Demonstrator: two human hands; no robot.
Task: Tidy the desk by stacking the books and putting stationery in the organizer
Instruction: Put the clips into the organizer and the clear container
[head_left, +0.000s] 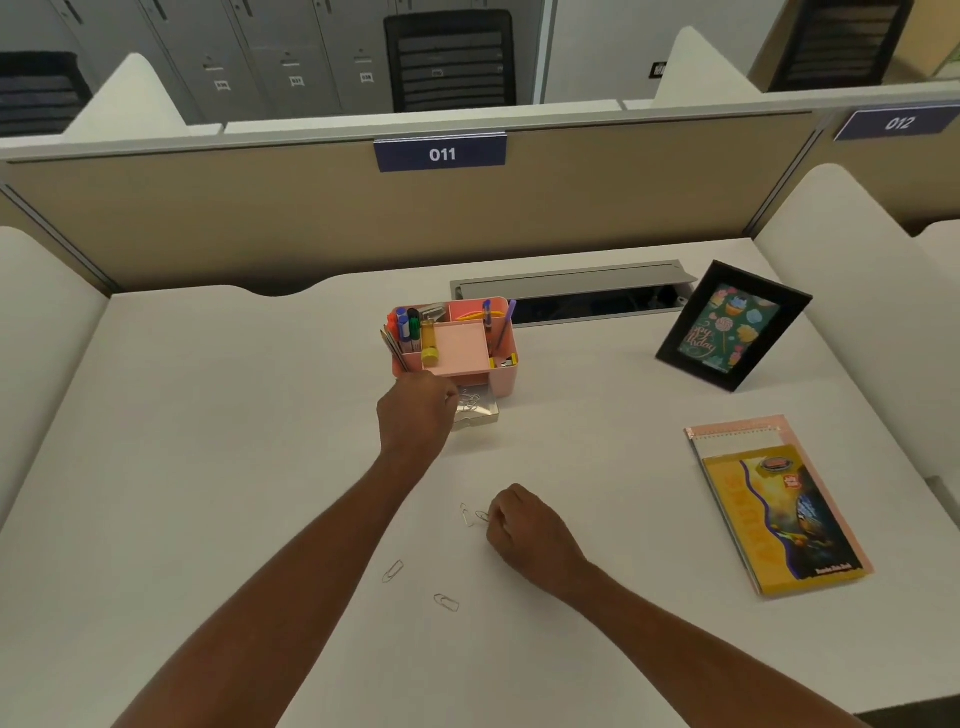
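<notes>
Spreading across the view, the white desk (234, 415) carries everything, backed by a tan partition (260, 218) tagged 011. Two books (779, 509) lie stacked toward the right edge, a yellow one on top of a pink-edged spiral one. Behind them a black frame (732, 325) stands tilted back. The pink organizer (501, 382) sits at mid-desk with markers (408, 327) upright in its left compartments. Its clear drawer (480, 413) is pulled out in front, with paper clips in it. The left hand (415, 415) is at the drawer's left side, fingers curled toward it; whether they hold anything cannot be told. The right hand (524, 530) rests on the desk nearer the person, fingers curled, tips pinching a clip (482, 516). A second clip (466, 514) lies just beside it. A third clip (393, 570) and a fourth clip (447, 601) lie apart between the forearms.
</notes>
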